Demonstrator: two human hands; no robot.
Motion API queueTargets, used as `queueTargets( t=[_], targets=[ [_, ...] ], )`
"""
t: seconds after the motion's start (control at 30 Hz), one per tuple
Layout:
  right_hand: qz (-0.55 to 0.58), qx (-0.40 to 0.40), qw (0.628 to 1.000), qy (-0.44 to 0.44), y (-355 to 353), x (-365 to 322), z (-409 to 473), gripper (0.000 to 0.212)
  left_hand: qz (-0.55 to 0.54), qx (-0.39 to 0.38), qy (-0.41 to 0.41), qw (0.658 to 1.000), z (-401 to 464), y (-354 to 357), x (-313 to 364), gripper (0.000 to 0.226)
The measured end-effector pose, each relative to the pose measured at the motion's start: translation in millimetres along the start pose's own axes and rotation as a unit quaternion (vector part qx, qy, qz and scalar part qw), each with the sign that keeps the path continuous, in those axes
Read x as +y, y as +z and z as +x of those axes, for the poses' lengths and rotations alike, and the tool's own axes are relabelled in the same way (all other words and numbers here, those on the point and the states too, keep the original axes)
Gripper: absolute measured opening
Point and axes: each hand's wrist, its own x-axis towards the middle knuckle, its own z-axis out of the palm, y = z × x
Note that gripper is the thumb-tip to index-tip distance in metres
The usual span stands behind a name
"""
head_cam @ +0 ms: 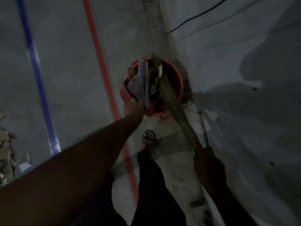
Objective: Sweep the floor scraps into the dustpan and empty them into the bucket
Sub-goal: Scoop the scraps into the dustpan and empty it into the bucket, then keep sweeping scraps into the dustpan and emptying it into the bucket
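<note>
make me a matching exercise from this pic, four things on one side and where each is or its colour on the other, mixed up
Things:
1. bucket
2. dustpan
3. broom
4. floor scraps

Descriptions:
A. gripped by the right hand, bristles reaching over the bucket
B. red, standing on the floor by the wall
C. lying at the far left edge of the picture
D. held by the left hand, tipped into the bucket

Pairs: 1-B, 2-D, 3-A, 4-C
</note>
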Motion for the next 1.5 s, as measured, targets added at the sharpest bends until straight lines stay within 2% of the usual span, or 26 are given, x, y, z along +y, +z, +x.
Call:
queueTargets(
  t=[0.17,0.23,0.33,0.43,0.5,0.57,0.6,0.7,0.77,0.83,0.93,1.0,1.07,1.17,1.33,1.5],
  targets=[
    [0.025,0.046,0.999,0.005,-15,-6,-22,0.046,-0.004,-0.003,0.008,1.000,-9,-6,-3,0.038],
    [0.025,0.040,0.999,-0.003,-16,-12,-26,0.043,-0.005,0.001,0.008,1.000,-12,-4,-4,0.037],
    [0.051,-0.011,0.998,0.025,-17,-27,-22,0.037,-0.026,0.008,0.009,1.000,-19,6,-8,0.040],
    [0.045,-0.036,0.998,-0.028,-8,-33,-2,0.055,-0.057,0.019,0.010,0.998,-28,15,-15,0.039],
    [0.040,-0.059,0.997,0.006,-5,-33,15,0.036,-0.050,0.014,0.005,0.999,-34,21,-21,0.043],
    [0.068,-0.051,0.996,0.036,-5,-33,23,0.016,-0.022,0.008,-0.002,1.000,-38,26,-27,0.048],
    [0.068,-0.035,0.997,0.031,-6,-28,22,0.021,-0.013,0.006,-0.007,1.000,-40,29,-30,0.050],
    [0.100,-0.079,0.990,0.058,-20,-11,11,0.050,0.000,-0.005,-0.018,1.000,-47,32,-36,0.059],
    [0.086,-0.055,0.992,0.079,-23,-5,-5,0.047,-0.001,-0.005,-0.016,1.000,-55,28,-35,0.062],
    [0.063,-0.025,0.996,0.056,-20,-6,-24,0.044,-0.016,0.005,-0.023,1.000,-63,20,-34,0.064],
    [0.086,-0.072,0.991,0.070,-14,-7,-43,0.053,-0.035,0.004,-0.036,0.999,-78,11,-34,0.062],
    [0.096,-0.074,0.992,0.035,-16,-16,-51,0.061,-0.041,0.003,-0.043,0.998,-93,6,-36,0.061],
    [0.112,-0.056,0.992,0.026,-19,-28,-53,0.064,-0.055,0.026,-0.058,0.996,-113,2,-40,0.061],
    [0.140,-0.072,0.987,0.018,-23,-45,-55,0.072,-0.110,0.075,-0.081,0.988,-149,0,-54,0.055],
    [0.149,0.028,0.987,-0.057,-44,-86,-76,0.070,-0.162,0.160,-0.105,0.968,-218,12,-96,0.052],
    [0.116,0.071,0.979,-0.155,-75,-147,-115,0.074,-0.185,0.239,-0.156,0.940,-296,29,-153,0.046]
  ],
)
